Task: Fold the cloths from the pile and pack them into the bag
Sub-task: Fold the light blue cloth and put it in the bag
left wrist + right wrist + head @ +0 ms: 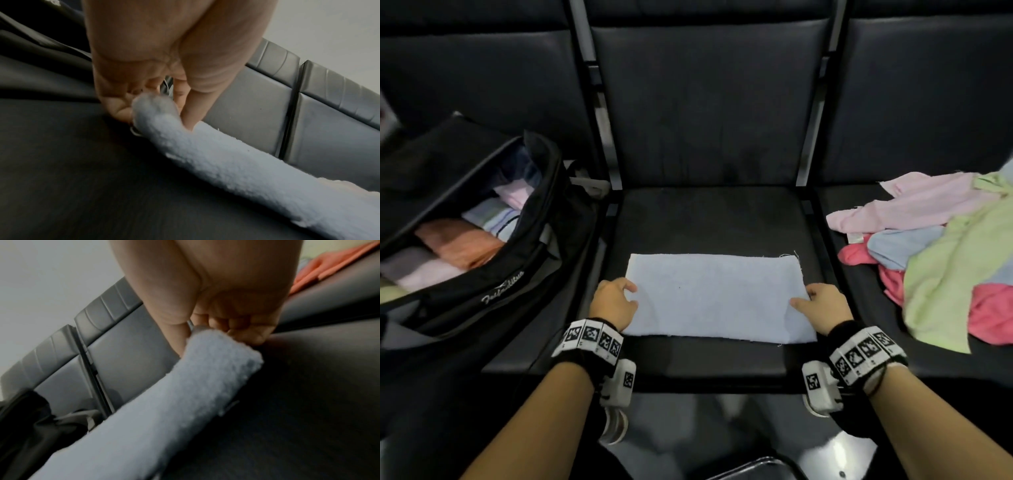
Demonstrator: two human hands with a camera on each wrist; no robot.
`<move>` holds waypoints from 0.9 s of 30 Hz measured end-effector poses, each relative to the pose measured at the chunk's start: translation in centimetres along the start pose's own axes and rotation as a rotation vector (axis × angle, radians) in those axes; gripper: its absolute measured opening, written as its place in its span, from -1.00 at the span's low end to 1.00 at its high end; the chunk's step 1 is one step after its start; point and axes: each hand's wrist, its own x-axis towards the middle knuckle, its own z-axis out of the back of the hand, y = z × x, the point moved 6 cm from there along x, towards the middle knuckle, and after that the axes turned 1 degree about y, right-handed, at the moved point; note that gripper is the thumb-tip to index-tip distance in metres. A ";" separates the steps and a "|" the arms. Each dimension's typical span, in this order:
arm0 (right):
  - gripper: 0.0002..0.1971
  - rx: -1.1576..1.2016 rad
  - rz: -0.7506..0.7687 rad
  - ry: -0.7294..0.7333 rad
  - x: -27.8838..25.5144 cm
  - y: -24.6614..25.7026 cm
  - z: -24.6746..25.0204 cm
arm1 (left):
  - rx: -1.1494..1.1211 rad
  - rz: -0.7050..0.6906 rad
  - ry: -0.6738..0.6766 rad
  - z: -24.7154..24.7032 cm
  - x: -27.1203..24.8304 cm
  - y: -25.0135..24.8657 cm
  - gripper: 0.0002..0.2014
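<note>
A pale blue cloth (715, 296) lies folded into a rectangle on the middle black seat (705, 219). My left hand (616, 301) pinches its left edge, and the left wrist view shows the cloth (226, 162) caught between thumb and curled fingers (119, 107). At the right edge my right hand (822, 306) pinches the same cloth (164, 402), thumb on top and fingers (246, 334) curled beneath. On the left seat stands an open black bag (482, 219) with several folded cloths inside. The loose pile (935, 250) of pink, green, blue and red cloths lies on the right seat.
Dark seat backs (709, 102) rise behind all three seats, with metal frame bars (599, 102) between them. The front strip of the middle seat (705, 363) is bare. Below it is the floor (722, 428).
</note>
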 end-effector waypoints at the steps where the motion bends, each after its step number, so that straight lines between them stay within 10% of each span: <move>1: -0.60 0.018 -0.002 -0.002 -0.3 -0.3 0.4 | -0.002 0.007 0.019 -0.1 -0.7 0.2 -0.76; 13: -0.85 0.540 -0.285 0.218 -3.3 -2.2 2.4 | -0.048 -0.050 0.065 -1.8 -4.8 0.8 -0.79; 19: -0.74 0.669 -0.093 0.372 -5.3 5.0 2.3 | -0.337 -0.159 -0.116 0.0 -4.6 -1.0 -0.82; 27: -0.64 0.519 0.005 0.524 -8.1 15.1 -6.3 | -0.862 0.065 0.211 -1.9 -5.0 -1.4 -0.88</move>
